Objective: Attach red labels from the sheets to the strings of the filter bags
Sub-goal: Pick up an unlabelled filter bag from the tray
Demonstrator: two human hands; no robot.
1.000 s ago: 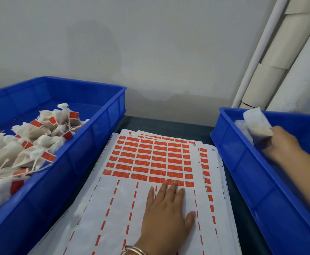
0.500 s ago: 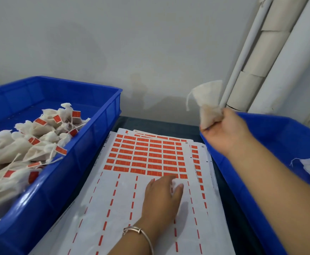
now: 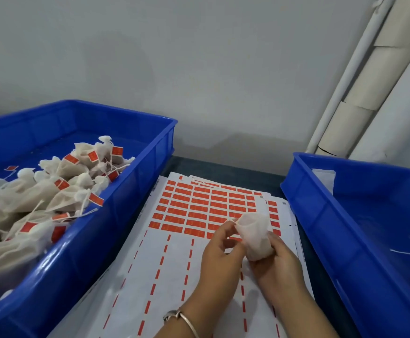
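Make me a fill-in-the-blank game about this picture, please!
1. Both hands hold one white ____ over the sheets.
2. The labels on the sheets are ____.
3. The bin holding the labelled bags is on the ____.
4. The left hand wears a ____ on its wrist.

Missing words: bag; red; left; bracelet

I see a large blue plastic crate (image 3: 135,181) on the left and a second blue plastic crate (image 3: 325,215) on the right, well apart. Behind stands a plain pale grey wall (image 3: 174,57), with white pipes (image 3: 360,76) leaning in the right corner. A thin silver metal bangle (image 3: 187,319) shows below.
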